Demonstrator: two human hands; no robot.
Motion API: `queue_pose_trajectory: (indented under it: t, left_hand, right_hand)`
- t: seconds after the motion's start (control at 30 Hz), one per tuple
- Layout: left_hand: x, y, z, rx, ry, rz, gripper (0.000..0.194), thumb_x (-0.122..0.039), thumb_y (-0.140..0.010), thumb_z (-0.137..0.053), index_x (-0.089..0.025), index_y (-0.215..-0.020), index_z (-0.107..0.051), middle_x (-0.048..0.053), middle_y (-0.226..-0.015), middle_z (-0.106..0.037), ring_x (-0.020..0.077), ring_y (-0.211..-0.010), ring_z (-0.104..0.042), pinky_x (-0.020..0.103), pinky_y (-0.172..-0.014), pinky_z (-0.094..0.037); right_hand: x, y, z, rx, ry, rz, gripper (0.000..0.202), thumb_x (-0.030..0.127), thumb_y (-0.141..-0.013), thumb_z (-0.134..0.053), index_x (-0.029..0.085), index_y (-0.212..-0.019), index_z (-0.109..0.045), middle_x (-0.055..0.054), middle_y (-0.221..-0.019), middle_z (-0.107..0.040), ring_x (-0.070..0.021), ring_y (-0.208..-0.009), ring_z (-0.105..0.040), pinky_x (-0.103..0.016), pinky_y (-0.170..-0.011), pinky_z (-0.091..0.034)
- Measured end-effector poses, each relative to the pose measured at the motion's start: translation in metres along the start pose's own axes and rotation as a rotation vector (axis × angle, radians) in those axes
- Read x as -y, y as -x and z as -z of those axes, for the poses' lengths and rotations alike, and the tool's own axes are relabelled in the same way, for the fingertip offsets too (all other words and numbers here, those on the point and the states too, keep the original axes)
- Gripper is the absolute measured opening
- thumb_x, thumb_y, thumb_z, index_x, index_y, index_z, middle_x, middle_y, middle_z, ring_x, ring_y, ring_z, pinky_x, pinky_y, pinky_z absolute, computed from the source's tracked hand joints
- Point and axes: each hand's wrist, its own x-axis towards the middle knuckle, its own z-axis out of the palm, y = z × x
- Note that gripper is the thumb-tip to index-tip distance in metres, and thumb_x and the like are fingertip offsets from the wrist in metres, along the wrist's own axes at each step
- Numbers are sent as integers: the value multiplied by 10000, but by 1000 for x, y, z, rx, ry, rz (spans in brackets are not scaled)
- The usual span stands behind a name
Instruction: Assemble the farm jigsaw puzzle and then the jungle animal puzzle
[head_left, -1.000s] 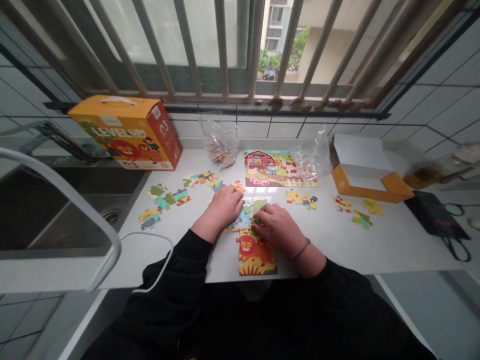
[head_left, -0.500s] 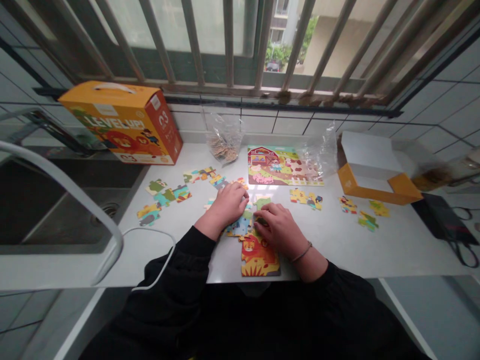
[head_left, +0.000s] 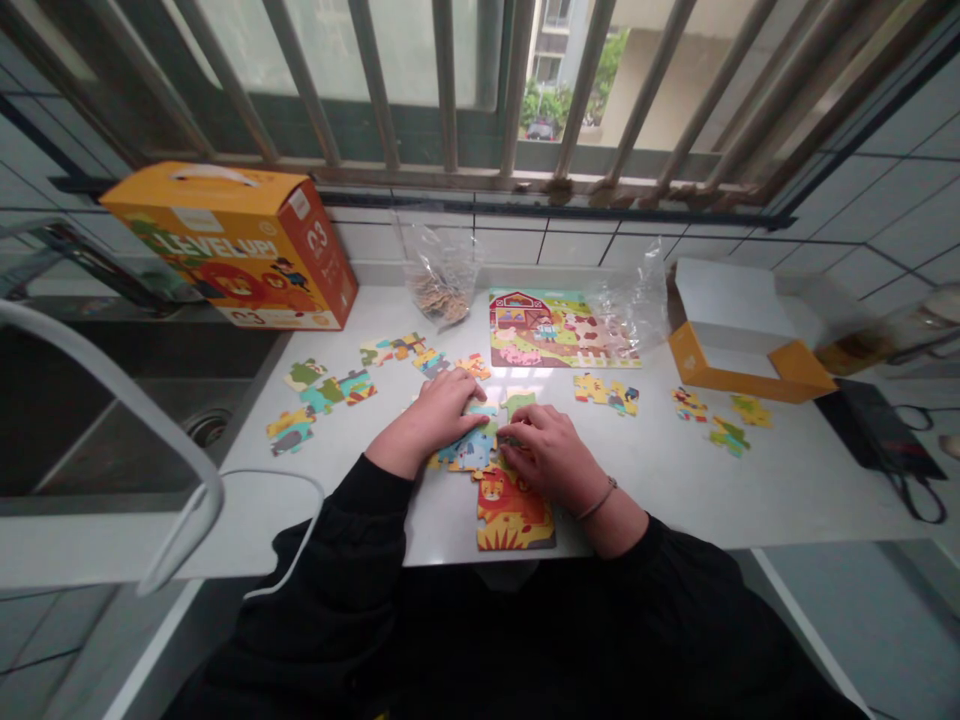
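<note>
Joined puzzle pieces with a lion [head_left: 511, 512] lie near the counter's front edge, and a blue elephant section [head_left: 471, 452] adjoins them at the upper left. My left hand [head_left: 444, 408] rests over the left part of the elephant section with its fingers spread. Just to the right, my right hand [head_left: 551, 452] has its fingers bent together above the lion pieces; whatever they hold is hidden. A green piece [head_left: 520, 403] shows beyond my right fingertips. More pieces [head_left: 330, 388] are scattered at the left, and a joined pair [head_left: 606, 393] lies at the right.
An orange box [head_left: 240, 250] stands back left beside a sink [head_left: 150, 400]. A plastic bag [head_left: 442, 285], a farm picture [head_left: 555, 335] and an open box [head_left: 742, 340] line the back. A white cable [head_left: 180, 450] curves at the left; a black object [head_left: 874, 430] lies far right.
My left hand has shifted slightly left, with its fingers a little more spread, uncovering more of the elephant section. The whole view has shifted slightly. My right hand stays beside the same pieces.
</note>
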Motion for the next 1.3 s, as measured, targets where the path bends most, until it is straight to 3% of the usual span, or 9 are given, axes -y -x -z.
queue_pose_trajectory:
  t: [0.2, 0.4, 0.5, 0.7, 0.87, 1.03, 1.3]
  left_hand:
    - [3, -5, -1, -7, 67, -12, 201, -318, -906, -864, -239, -1034, -730, 80, -1231, -708, 312, -1254, -637, 471, -1087, -500]
    - [2, 2, 3, -39, 30, 1, 400, -462, -947, -845, -246, -1272, -757, 110, -1311, -678, 343, -1296, -611, 495, -1120, -504]
    - [3, 6, 5, -4, 3, 2, 473, -485, -895, -908, -260, -1288, -771, 103, -1333, -662, 346, -1298, -602, 497, -1119, -495]
    - [4, 2, 5, 20, -34, 17, 414, -412, -833, -970, -265, -1158, -760, 86, -1333, -689, 359, -1344, -587, 500, -1088, -474]
    - [6, -1, 5, 33, 71, 29, 444, -394, -792, -982, -244, -1118, -720, 83, -1265, -729, 326, -1243, -645, 443, -1014, -505]
    - [4, -3, 2, -1, 177, 14, 276, -336, -864, -891, -242, -1071, -736, 60, -1160, -790, 282, -1094, -713, 417, -958, -535]
    - [2, -12, -9, -94, 217, 79, 319, -340, -859, -909, -237, -1107, -739, 64, -1169, -808, 290, -1079, -742, 431, -966, -563]
  right_hand:
    - [-3, 1, -3, -20, -53, -25, 137, 262, -1038, -756, 267, -1173, -778, -85, -1207, -727, -289, -1114, -642, -456, -950, -489]
    - [-4, 0, -3, -34, -52, -25, 149, 284, -1031, -779, 258, -1176, -760, -96, -1217, -721, -296, -1119, -638, -463, -960, -501]
    - [-3, 0, -1, -22, -47, -12, 171, 344, -1024, -808, 250, -1159, -760, -98, -1222, -720, -303, -1128, -634, -473, -968, -495]
    - [-2, 0, 1, -6, -36, -21, 173, 347, -1026, -806, 258, -1168, -763, -101, -1234, -717, -301, -1138, -635, -463, -955, -487]
    - [-2, 0, 1, -8, -50, -32, 152, 299, -1037, -775, 256, -1182, -759, -97, -1235, -720, -297, -1144, -635, -463, -956, -492]
    - [-3, 0, 1, -36, -66, -37, 143, 271, -1046, -749, 249, -1188, -755, -103, -1219, -717, -301, -1138, -632, -475, -979, -509]
    - [-6, 0, 2, -73, -60, -56, 155, 290, -1080, -685, 236, -1201, -764, -121, -1206, -716, -308, -1134, -634, -496, -1001, -525]
